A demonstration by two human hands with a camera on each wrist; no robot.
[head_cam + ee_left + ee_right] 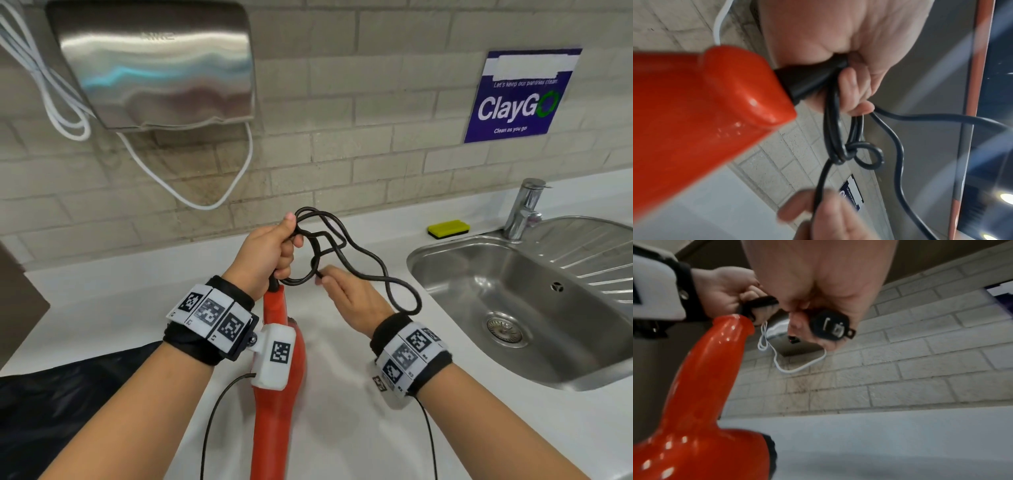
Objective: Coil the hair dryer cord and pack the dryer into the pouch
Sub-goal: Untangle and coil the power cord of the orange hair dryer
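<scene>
The pouch (58, 404), a dark sheet of material, lies on the white tabletop (113, 298) at the near left, beside the left forearm; only part of it is in frame.

The hair dryer (279, 407) hangs below the left hand (270, 255) with its long axis running toward the person, body nearest and handle end uppermost. The left hand is curled around the black strain relief (805, 81) at the handle end and holds the gathered loops of the cord (346, 253) in the same grip.

The right hand (352, 301) sits just right of the left, slightly nearer. A small round black device (831, 326) rests in its palm, and its fingertips pinch one strand of the cord. From that pinch the loose run sweeps out to the right and back past the right wrist. The next turn likely depends on carrying this strand left and up to the left hand, which is the nearer anchor.

Count: one dryer, one cord, one pouch, two hands. The wound loops overlap and cannot be counted reliably. The plug is not visible.

Beyond, one sink (513, 284), one tap (524, 209) and one sponge (448, 229).
</scene>
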